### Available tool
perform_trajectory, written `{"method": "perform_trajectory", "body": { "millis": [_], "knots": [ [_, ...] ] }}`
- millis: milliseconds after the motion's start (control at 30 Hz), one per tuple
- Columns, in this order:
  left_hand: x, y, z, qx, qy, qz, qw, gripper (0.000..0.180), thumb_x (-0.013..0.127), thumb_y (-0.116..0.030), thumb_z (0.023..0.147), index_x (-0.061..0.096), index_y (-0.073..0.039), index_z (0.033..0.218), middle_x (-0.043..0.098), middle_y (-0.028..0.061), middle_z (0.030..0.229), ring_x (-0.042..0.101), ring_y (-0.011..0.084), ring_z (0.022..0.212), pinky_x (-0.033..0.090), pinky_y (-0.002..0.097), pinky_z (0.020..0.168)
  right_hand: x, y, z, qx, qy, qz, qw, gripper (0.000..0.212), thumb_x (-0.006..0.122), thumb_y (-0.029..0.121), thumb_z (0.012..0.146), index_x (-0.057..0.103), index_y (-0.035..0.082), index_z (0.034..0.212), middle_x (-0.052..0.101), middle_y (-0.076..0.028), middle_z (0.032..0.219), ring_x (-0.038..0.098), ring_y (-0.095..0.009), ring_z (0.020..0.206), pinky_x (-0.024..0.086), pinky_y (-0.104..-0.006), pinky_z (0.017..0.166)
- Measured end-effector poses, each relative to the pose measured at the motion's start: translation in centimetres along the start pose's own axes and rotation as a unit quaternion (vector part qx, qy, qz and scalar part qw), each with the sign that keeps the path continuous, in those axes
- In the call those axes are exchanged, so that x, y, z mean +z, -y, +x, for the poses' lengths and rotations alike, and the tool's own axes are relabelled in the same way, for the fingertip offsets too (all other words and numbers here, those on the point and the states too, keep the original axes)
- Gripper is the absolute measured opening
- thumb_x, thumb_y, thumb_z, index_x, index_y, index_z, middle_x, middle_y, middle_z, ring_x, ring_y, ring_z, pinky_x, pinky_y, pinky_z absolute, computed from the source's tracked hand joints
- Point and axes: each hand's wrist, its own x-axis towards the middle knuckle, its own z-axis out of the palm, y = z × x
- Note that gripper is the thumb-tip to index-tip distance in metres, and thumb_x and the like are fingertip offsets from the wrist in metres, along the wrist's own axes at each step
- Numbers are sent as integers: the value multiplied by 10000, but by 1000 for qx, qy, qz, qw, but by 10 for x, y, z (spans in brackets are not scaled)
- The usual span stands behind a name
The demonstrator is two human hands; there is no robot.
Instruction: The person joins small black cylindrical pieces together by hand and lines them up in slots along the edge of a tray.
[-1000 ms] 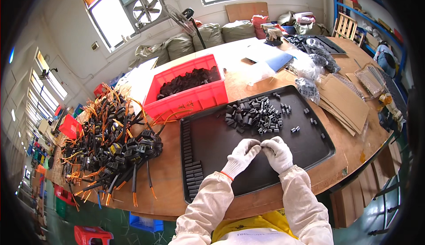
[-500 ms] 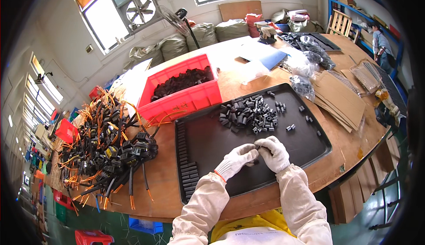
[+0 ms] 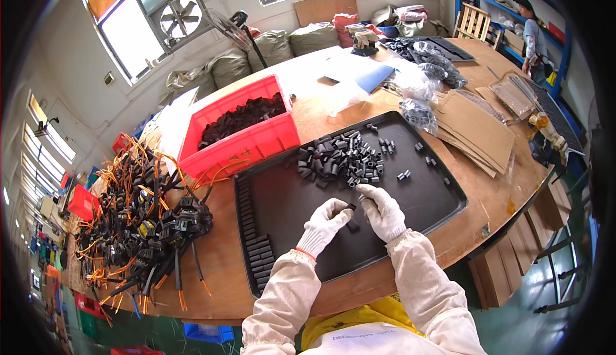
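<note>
Over the black tray [image 3: 423,204] both my gloved hands work close together. My left hand [image 3: 326,223] pinches a short black tube [image 3: 350,207] between thumb and fingertips; a second dark piece [image 3: 353,225] shows just below it, and I cannot tell whether the hand holds that too. At the near edge of a loose pile of black and grey tubes [image 3: 340,157] is my right hand [image 3: 381,212], its fingers pressed together; what they hold, if anything, is too small to name. Along the tray's left side, black tubes [image 3: 260,253] lie in a neat column.
Behind the tray stands a red bin [image 3: 240,148] of black parts. A heap of black and orange cable assemblies [image 3: 147,227] covers the table's left. Cardboard sheets [image 3: 475,130] and plastic bags [image 3: 418,115] lie to the right. Another person [image 3: 534,37] stands by blue shelving.
My hands, which met at the fingertips, have come apart, the right now by the pile. The black tube in my left hand shows more plainly. The view has shifted; the other person stands more upright.
</note>
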Motion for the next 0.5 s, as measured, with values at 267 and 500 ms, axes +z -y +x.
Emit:
{"method": "perform_trajectory", "body": {
  "millis": [267, 500],
  "knots": [
    [6, 0, 3, 40, 4, 65, 997, 165, 633, -48, 952, 620, -9, 1112, 675, 29, 1003, 607, 93, 934, 492, 244, 850, -1, -3, 1, 76, 28, 126, 989, 256, 674, -32, 891, 647, 36, 1135, 716, -80, 1014, 695, -146, 919, 549, -277, 840],
    [5, -4, 4, 35, 3, 91, 995, 180, 649, -82, 955, 624, -14, 1120, 679, 34, 1010, 607, 92, 933, 491, 249, 849, -3, -4, 6, -10, 5, 57, 998, 189, 712, -21, 850, 698, 45, 1027, 717, -102, 967, 715, -202, 881, 564, -307, 792]
  ]
}}
